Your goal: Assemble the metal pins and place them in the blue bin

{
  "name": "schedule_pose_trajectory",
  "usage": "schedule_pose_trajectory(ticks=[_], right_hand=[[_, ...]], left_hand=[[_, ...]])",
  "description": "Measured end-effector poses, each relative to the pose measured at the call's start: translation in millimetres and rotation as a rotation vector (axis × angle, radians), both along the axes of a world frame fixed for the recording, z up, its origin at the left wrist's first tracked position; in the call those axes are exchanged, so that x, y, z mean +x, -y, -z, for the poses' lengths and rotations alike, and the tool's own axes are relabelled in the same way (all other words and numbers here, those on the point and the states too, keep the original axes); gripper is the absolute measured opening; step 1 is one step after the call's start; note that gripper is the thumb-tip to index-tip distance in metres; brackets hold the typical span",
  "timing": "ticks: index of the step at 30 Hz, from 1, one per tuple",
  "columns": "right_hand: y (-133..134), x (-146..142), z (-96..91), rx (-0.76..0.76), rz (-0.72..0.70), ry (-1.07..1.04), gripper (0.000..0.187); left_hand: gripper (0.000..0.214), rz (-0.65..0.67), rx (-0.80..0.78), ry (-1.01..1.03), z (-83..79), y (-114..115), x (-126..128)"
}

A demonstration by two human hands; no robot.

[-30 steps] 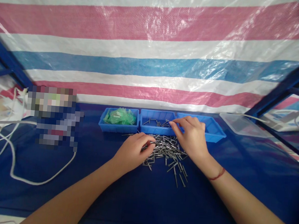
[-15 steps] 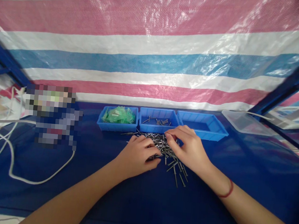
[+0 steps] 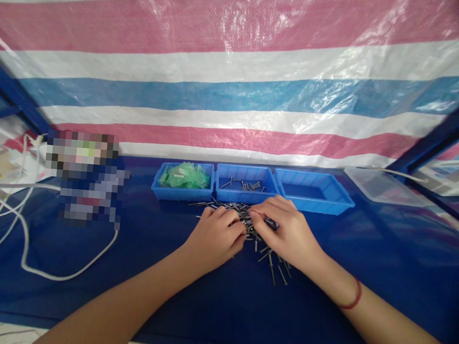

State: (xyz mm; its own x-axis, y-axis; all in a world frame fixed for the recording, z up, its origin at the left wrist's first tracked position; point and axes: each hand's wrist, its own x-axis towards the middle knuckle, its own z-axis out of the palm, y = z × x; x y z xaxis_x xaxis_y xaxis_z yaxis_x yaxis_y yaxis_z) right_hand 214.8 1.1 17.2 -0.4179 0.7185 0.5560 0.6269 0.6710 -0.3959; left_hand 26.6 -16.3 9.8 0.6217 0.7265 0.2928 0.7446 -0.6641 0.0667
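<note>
A loose pile of thin metal nails (image 3: 253, 230) lies on the blue tabletop in front of the blue bins. My left hand (image 3: 218, 238) rests over its left side, fingers curled and thumb drawn in against the index finger. What lies between those fingers is hidden. From the right, my right hand (image 3: 283, 227) reaches over the pile with thumb and index finger brought together. Whatever it pinches is too small to make out. Behind the pile, the middle blue bin (image 3: 243, 197) holds several nails.
The left blue bin (image 3: 183, 193) contains small green plastic bags (image 3: 189, 176). The right blue bin (image 3: 315, 205) stands beside the middle one. A clear plastic lid (image 3: 376, 187) lies at the back right. White cables (image 3: 25, 250) run across the left; a striped sheet (image 3: 235, 103) hangs behind.
The left thumb and index finger have closed together. My right hand has shifted slightly left, its thumb and index finger drawn together over the pile. The view has moved a little.
</note>
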Motion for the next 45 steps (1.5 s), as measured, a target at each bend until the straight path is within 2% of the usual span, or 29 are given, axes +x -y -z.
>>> schedule_pose_trajectory(ticks=[14,24,30,36,45], right_hand=[[0.5,-1.1,1.6,-0.018,-0.02,0.011,0.02],[0.5,-1.7,3.1,-0.026,-0.028,0.025,0.021],[2.2,-4.0,3.7,-0.093,-0.074,-0.053,0.022],[3.0,-6.6,6.0,-0.216,-0.091,-0.249,0.019],[2.6,-5.6,6.7,-0.208,-0.074,-0.27,0.019]], left_hand=[[0.018,0.063,-0.02,0.017,-0.4,1.3,-0.7],[0.016,0.0,-0.047,0.039,1.0,3.0,2.1],[0.019,-0.144,-0.097,0.296,-0.3,0.3,2.4],[0.016,-0.122,-0.187,0.512,0.4,-2.0,3.7],[0.018,-0.114,-0.182,0.485,0.0,-1.1,2.7]])
